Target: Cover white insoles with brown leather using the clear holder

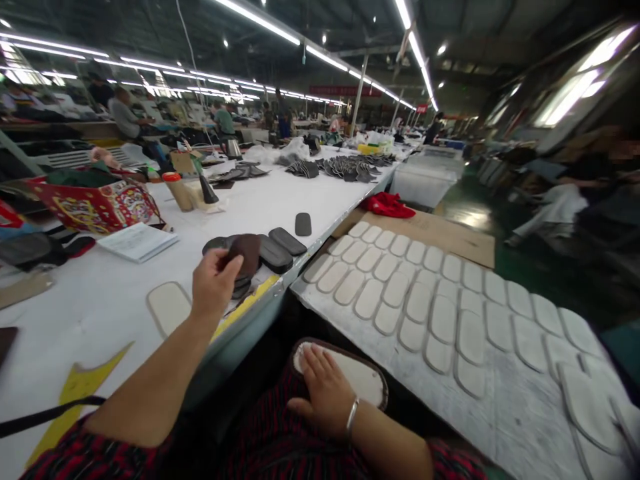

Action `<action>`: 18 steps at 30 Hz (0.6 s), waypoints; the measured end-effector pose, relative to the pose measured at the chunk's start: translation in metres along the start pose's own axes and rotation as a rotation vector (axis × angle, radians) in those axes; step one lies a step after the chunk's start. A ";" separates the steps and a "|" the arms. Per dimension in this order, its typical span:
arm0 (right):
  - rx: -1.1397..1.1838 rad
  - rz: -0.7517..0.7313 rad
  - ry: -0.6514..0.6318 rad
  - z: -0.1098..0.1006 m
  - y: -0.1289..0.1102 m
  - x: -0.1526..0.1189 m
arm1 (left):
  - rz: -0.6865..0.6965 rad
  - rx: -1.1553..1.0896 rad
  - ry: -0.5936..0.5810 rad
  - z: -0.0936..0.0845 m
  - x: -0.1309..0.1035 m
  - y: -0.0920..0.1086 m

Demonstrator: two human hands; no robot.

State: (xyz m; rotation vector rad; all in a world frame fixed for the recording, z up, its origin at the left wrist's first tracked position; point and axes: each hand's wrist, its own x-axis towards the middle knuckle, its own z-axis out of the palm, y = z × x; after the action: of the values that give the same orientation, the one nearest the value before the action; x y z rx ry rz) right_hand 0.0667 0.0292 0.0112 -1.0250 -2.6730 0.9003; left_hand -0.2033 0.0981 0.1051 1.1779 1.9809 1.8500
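My left hand (214,279) pinches a dark brown oval piece (247,253) between thumb and fingers, above the edge of the white table. Dark oval pads (274,253) lie in stacks just beyond it, and a single dark pad (303,224) sits farther back. Flat on a white oval pad with a dark brown rim (357,373) rests my right hand (326,390), its fingers stretched out over the pad's left part. That pad lies on my lap. A pale oval pad (169,308) is on the table left of my left forearm.
Rows of pale oval pads (435,303) cover much of the grey board (520,427) at the right. On the white table (230,207) are a red box (100,205), papers (137,241), an orange-capped bottle (177,191) and yellow pieces (83,387). A red cloth (389,205) lies behind the board.
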 end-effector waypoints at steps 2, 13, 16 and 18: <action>0.114 -0.062 -0.005 -0.005 -0.012 -0.023 | -0.173 -0.304 -0.268 0.008 -0.040 0.012; 0.845 0.523 0.446 -0.038 0.055 -0.095 | -0.994 -0.690 -1.144 0.014 -0.165 -0.019; 1.033 0.513 -0.004 -0.032 0.066 -0.104 | -0.983 -0.629 -1.210 0.008 -0.156 -0.027; 0.868 0.525 -0.138 -0.032 0.069 -0.107 | -0.937 -0.570 -1.296 0.001 -0.145 -0.025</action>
State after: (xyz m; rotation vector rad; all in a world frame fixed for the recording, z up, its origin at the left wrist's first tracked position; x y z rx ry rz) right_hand 0.1969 0.0158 0.0053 -1.4186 -1.7143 2.0176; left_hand -0.1157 0.0073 0.0287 0.6844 0.8469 0.6738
